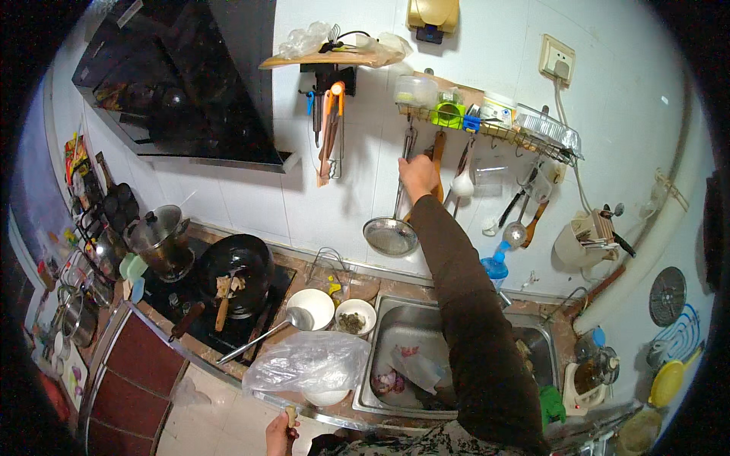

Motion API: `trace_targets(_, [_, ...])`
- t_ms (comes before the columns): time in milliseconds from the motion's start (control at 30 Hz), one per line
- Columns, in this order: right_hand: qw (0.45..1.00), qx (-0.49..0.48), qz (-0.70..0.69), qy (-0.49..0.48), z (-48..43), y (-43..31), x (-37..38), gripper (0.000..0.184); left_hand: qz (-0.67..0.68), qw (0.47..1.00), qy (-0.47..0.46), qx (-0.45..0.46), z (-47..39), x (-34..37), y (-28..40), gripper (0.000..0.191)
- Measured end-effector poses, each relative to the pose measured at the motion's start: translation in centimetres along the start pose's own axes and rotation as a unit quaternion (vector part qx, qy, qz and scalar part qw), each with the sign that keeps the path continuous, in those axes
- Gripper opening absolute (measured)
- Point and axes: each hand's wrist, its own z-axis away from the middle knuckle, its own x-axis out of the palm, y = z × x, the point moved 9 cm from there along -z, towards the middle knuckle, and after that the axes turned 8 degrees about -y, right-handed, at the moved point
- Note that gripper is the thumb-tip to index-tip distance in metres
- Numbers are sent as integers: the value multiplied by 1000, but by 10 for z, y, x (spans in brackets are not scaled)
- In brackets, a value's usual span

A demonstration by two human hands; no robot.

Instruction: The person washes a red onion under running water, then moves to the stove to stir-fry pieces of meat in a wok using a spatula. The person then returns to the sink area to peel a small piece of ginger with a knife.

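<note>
My left hand (pixel 278 434), low in the view in front of the counter, pinches a small pale-brown piece that looks like ginger (pixel 291 416). My right hand (pixel 419 175) is raised to the utensils hanging from the wire rack (pixel 507 137). Its fingers are curled between the handle of a mesh strainer (pixel 391 236) and a wooden-handled utensil (pixel 438 149). Whether it grips either handle is hidden by the hand itself. To the right of the hand hangs a white ladle (pixel 462 183). My right sleeve passes over the steel sink (pixel 408 316).
A black wok (pixel 236 273) with food and a wooden-handled utensil stands on the stove, beside a lidded pot (pixel 162 236). A metal turner (pixel 297 318) rests across a white bowl (pixel 319 302). Near it are a seasoning bowl (pixel 365 312) and a clear plastic bag (pixel 311 362). A range hood (pixel 182 91) juts out.
</note>
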Motion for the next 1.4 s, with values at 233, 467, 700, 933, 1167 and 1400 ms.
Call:
trace_targets(233, [986,-36,-164,3,6,-1,-29,39,-31,999,-29,-25,-16,41,21,32])
trace_targets(467, [796,109,-532,-268,235,102,-2,22,-22,984,-169,-48,-49,116,26,28])
trace_targets(700, [694,256,-608,-288,451,205,-72,56,-23,925,-350,-145,-31,230,21,32])
trace_targets(933, [641,201,-671,-313,509,210,-128,96,-17,889,-398,-227,-27,272,-27,21])
trace_targets(1167, [771,328,-488,-244,533,244,-112,43,-60,878,-420,-223,-28,277,-39,17])
trace_targets(1400, [907,166,-257,-290,524,200,-85,40,-75,914,-335,-215,-33,251,-39,16])
